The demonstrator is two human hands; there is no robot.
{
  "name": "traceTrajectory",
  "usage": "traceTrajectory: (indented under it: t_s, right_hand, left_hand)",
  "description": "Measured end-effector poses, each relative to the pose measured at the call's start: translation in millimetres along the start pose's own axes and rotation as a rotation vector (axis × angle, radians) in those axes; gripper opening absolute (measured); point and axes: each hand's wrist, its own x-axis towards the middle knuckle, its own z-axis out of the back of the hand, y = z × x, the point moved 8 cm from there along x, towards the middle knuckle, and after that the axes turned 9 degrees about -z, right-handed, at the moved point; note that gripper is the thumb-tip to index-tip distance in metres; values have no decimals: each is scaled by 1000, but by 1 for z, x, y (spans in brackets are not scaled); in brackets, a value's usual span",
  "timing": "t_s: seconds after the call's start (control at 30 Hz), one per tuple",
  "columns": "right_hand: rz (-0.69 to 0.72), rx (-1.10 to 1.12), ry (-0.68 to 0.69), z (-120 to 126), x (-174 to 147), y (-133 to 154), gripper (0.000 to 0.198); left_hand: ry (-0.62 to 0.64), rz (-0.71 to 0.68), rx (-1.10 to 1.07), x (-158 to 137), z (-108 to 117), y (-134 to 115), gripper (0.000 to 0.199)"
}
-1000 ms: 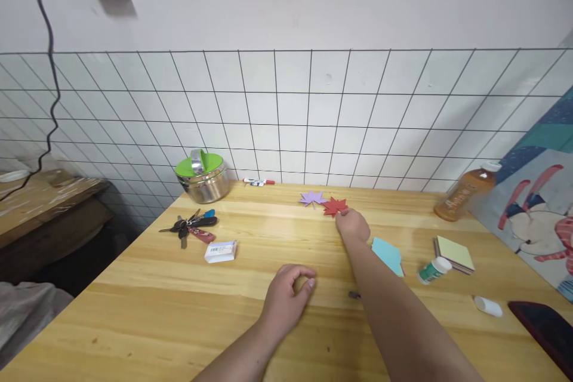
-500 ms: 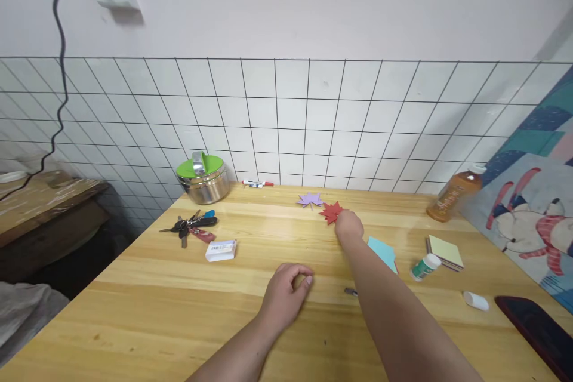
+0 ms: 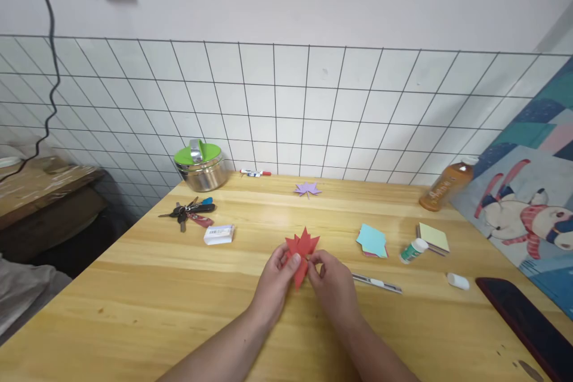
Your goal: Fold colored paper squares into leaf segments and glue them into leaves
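The red paper leaf (image 3: 305,243) — long axis pointing forward — lies between the left hand (image 3: 273,279), clamped on it, and the right hand (image 3: 335,287), pinching its edge.

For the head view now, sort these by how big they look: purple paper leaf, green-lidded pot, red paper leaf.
1. green-lidded pot
2. red paper leaf, partly covered by fingers
3. purple paper leaf
The red one is nearer the camera, so the leaves' true sizes are unsure.
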Motion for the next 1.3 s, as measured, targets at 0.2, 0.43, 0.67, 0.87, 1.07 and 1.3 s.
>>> traceTrajectory:
  t_s: [0.2,0.43,0.67,0.87,1.07,1.3]
  right_hand:
    - [-65,272,71,-6,-5,-10,11]
    - [-164,649,138,-13,-3,-16,16]
    - [-132,691,155,-17,-2,-19,16]
    - [-141,728,198,-24,-2,-18,19]
    - [-152,770,194,-23,-2,-16,21]
    - [-166,752,158,-21,-3,-16,19]
  left_hand:
    - [-73,30,117,-5,8,7,29]
    - [-106,25,154,0,20,-6,28]
    - [-77,60,199,1,21,-1,32]
    - [-146,40,180,2,27,-2,28]
    - [-190,46,90,2,28,-2,28]
    - [-177,36,126,3,28,-3,30]
